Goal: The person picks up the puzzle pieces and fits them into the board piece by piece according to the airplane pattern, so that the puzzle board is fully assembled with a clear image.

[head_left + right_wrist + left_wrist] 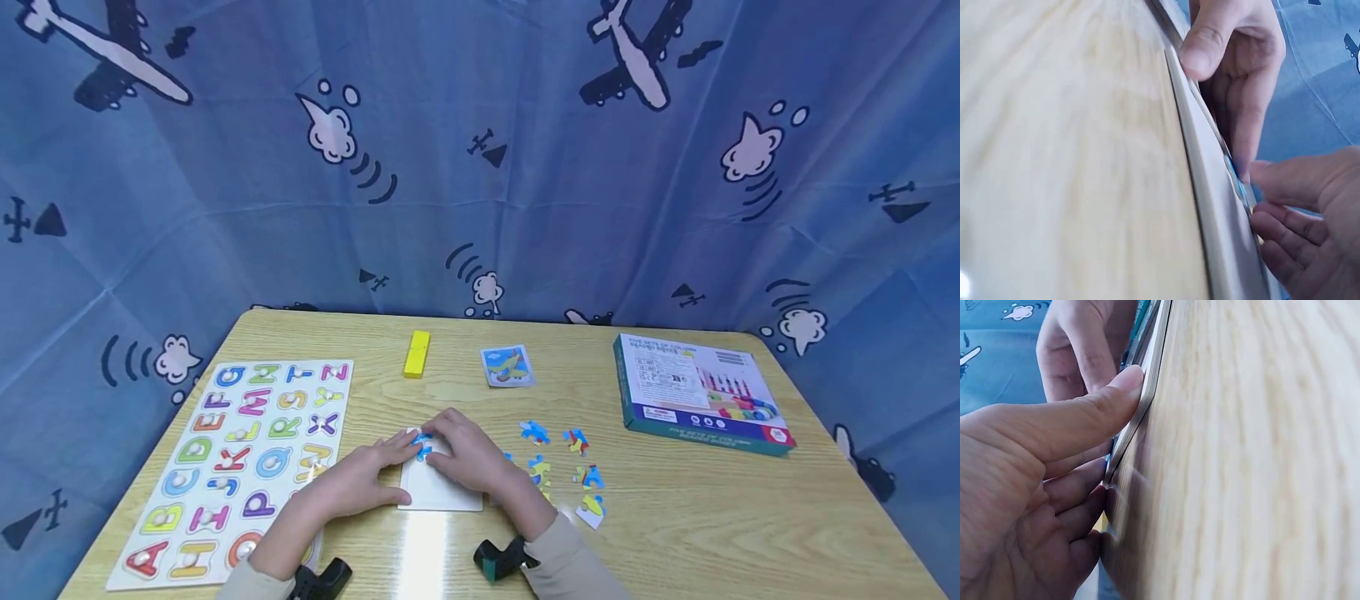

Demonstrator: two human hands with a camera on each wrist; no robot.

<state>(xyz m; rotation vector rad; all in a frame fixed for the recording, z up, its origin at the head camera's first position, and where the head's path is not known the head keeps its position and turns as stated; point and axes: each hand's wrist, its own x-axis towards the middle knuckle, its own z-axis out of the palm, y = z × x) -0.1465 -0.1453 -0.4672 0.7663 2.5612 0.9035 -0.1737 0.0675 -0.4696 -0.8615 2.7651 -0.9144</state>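
Note:
A small white puzzle board (441,492) lies flat on the table with blue jigsaw pieces (422,454) at its far left corner. My left hand (358,482) holds the board's left side, thumb against the near part of the edge and index finger reaching to the blue pieces. Over the board's far side, my right hand (468,454) pinches at a blue piece with thumb and fingertips. In the right wrist view, the blue piece (1235,177) shows by both hands' fingertips. Fingers partly cover the pieces.
Loose jigsaw pieces (540,471) lie right of the board, some behind my right forearm. A picture card (508,367) and yellow block (417,354) are farther back. An alphabet board (247,433) lies left; a boxed toy set (701,392) lies right. A curtain (480,208) hangs behind.

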